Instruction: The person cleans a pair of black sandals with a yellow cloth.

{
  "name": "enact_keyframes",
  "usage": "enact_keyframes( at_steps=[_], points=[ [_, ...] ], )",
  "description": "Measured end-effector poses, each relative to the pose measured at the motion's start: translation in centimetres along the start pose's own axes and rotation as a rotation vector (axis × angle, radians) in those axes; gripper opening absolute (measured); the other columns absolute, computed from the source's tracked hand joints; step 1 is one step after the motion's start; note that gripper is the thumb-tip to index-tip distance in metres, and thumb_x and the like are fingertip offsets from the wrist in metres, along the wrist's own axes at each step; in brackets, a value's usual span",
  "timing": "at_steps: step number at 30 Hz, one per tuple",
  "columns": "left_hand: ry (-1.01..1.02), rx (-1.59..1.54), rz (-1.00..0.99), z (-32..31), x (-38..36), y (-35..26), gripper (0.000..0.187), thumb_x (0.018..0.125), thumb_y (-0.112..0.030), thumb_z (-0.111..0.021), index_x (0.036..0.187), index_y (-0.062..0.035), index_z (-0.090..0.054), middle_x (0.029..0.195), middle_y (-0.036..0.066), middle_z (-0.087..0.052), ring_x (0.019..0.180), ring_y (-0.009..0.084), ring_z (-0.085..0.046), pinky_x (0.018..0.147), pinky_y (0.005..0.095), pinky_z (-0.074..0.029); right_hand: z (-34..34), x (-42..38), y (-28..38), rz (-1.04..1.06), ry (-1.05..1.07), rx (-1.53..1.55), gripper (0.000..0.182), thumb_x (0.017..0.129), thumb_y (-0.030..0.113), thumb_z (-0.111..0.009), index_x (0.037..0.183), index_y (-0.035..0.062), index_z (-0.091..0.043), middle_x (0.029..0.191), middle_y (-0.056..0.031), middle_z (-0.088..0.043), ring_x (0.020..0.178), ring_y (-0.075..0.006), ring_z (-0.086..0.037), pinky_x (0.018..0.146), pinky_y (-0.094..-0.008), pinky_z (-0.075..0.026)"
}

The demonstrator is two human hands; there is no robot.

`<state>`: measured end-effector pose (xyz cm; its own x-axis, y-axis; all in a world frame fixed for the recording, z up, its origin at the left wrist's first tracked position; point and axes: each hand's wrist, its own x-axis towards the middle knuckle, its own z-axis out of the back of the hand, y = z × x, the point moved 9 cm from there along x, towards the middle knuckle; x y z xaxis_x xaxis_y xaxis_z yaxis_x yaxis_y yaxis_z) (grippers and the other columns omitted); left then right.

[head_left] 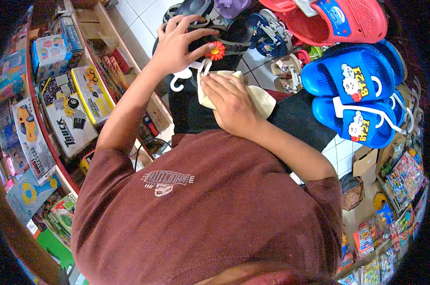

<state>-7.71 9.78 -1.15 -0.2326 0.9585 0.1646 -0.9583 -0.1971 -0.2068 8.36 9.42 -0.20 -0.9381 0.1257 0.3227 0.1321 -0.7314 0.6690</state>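
At 12 o'clock: right hand (234,102) on pale yellow cloth (264,100).
Right fingers together, grip indeterminable; left hand (179,46), 11 o'clock, fingers wide over dark footwear (236,32), thumb at red flower (216,50).

Toy boxes (68,118) lie on shelves (130,54) left, slippers (326,78) right, sandals (271,45) ahead.

Both arms (138,107) forward, left hand (182,45) with fingers spread and curved, right hand (230,101) flatter, palm down
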Motion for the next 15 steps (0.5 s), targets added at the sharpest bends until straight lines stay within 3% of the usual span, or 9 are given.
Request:
enact_keyframes(
  at_steps=[7, 10, 13, 15],
  points=[
    [-0.04, 0.014, 0.006, -0.3, 0.0, 0.4, 0.034, 0.088, -0.05, -0.065, 0.117, -0.0336, -0.071, 0.135, 0.002, -0.053, 0.129, 0.0305, -0.042, 0.105, 0.0525, -0.028, -0.5, 0.6, 0.4, -0.105, -0.082, 0.014, 0.045, 0.081, 0.008, -0.056, 0.123, -0.0055, -0.058, 0.128, -0.0156, -0.06, 0.118, -0.0298, -0.054, 0.103, -0.0457, -0.037],
    [-0.034, -0.031, -0.006, 0.0, -0.3, 0.3, 0.035, 0.088, -0.039, -0.068, 0.121, -0.0258, -0.069, 0.138, 0.008, -0.052, 0.127, 0.0338, -0.043, 0.108, 0.0481, -0.029, -0.8, 0.4, 0.4, -0.101, -0.066, 0.005, 0.042, 0.083, 0.01, -0.054, 0.123, -0.0034, -0.059, 0.127, -0.0141, -0.061, 0.119, -0.0281, -0.054, 0.104, -0.0462, -0.037],
    [-0.07, -0.089, -0.031, 0.5, -0.9, 0.7, 0.036, 0.087, -0.035, -0.069, 0.12, -0.0209, -0.069, 0.137, 0.009, -0.052, 0.126, 0.0333, -0.044, 0.108, 0.0473, -0.03, -1.1, -0.7, -0.2, -0.016, 0.001, 0.007, 0.051, 0.076, 0.003, -0.058, 0.126, -0.0005, -0.06, 0.133, -0.0142, -0.06, 0.123, -0.0282, -0.054, 0.107, -0.0455, -0.036],
    [-0.118, -0.135, -0.032, 1.1, -1.2, 0.8, 0.036, 0.085, -0.031, -0.07, 0.118, -0.0154, -0.069, 0.136, 0.011, -0.052, 0.125, 0.0339, -0.043, 0.108, 0.0457, -0.031, -0.2, -1.3, -1.6, 0.043, 0.026, -0.04, 0.047, 0.079, 0.001, -0.055, 0.126, 0.0046, -0.061, 0.132, -0.0093, -0.061, 0.125, -0.0228, -0.054, 0.107, -0.046, -0.037]
  ],
)
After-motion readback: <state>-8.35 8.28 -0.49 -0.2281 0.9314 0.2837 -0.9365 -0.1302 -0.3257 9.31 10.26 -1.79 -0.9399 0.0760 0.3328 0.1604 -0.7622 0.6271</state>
